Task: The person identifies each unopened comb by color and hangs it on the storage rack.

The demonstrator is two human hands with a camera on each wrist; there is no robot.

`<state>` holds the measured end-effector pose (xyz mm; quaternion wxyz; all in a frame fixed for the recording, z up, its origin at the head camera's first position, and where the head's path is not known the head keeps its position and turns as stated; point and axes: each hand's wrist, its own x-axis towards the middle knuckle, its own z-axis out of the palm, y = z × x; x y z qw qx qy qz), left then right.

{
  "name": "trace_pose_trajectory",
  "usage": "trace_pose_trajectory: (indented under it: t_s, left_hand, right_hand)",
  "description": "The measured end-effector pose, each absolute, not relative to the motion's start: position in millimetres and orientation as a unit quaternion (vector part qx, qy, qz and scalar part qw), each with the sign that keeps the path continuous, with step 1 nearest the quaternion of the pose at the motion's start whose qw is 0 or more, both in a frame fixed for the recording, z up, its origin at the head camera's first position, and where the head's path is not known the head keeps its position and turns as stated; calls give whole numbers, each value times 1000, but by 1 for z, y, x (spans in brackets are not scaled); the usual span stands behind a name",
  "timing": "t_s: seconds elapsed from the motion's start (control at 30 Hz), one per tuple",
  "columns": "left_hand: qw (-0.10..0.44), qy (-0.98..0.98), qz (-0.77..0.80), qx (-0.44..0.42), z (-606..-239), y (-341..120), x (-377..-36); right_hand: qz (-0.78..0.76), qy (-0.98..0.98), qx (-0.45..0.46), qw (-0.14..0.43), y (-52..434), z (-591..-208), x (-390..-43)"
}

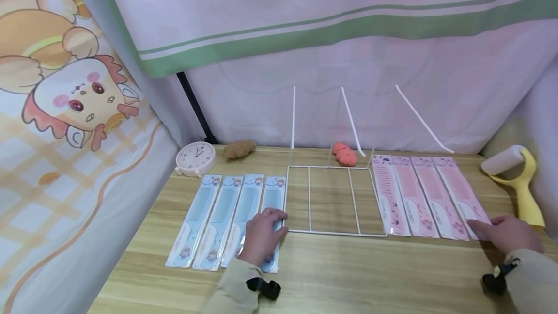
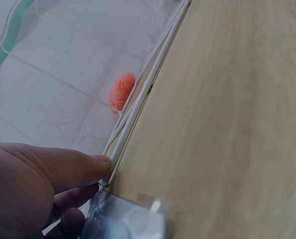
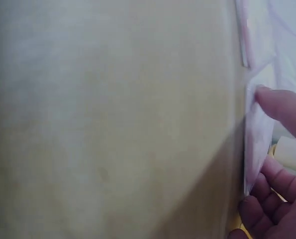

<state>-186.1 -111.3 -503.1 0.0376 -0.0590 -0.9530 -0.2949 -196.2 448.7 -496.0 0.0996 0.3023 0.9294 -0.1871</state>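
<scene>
My left hand (image 1: 263, 236) pinches the front left corner of a white wire rack (image 1: 335, 233) on the wooden table. In the left wrist view the thumb (image 2: 83, 169) presses on the wire (image 2: 133, 117). That hand partly hides a row of several blue combs (image 1: 220, 217) in clear packs. To the right of the rack lies a row of several packaged pink combs (image 1: 407, 193). My right hand (image 1: 512, 234) holds the near end of the rightmost pink comb (image 1: 457, 188), thumb on top. In the right wrist view its fingers (image 3: 257, 214) curl at the pack's edge.
At the back left stand a round clock (image 1: 196, 157) and a brown fuzzy lump (image 1: 240, 149). A coral yarn bundle (image 1: 344, 154) sits behind the rack, near white rods (image 1: 352, 122). A yellow-handled roller (image 1: 527, 193) is far right. Curtain hangs behind the table.
</scene>
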Motion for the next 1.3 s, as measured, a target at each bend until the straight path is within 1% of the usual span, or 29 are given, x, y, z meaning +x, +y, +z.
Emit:
trace_pose_trajectory:
  t_s: [0.17,0.4,0.5,0.7,0.93,1.0,1.17,1.3]
  left_hand:
    - [28,-954,-294,-56,-505,-112,-187]
    - [19,-953,-298,-49,-506,-111,-188]
    - [25,-953,-299,-51,-507,-111,-188]
    - [38,-953,-296,-57,-507,-111,-187]
    - [42,-952,-296,-62,-507,-112,-188]
    - [44,-952,-295,-64,-507,-113,-187]
    - [44,-953,-294,-64,-507,-113,-188]
    - [38,-952,-298,-62,-506,-113,-188]
  right_hand:
    - [-232,916,308,108,448,-490,-195]
    - [-273,915,286,74,449,-487,-191]
    - [-285,918,271,56,453,-488,-189]
    - [-308,922,233,-15,464,-493,-175]
    - [-339,902,261,-53,464,-493,-163]
    - [-345,902,252,-67,463,-493,-158]
    - [-365,895,246,-74,458,-491,-151]
    - [-378,885,261,-72,452,-490,-149]
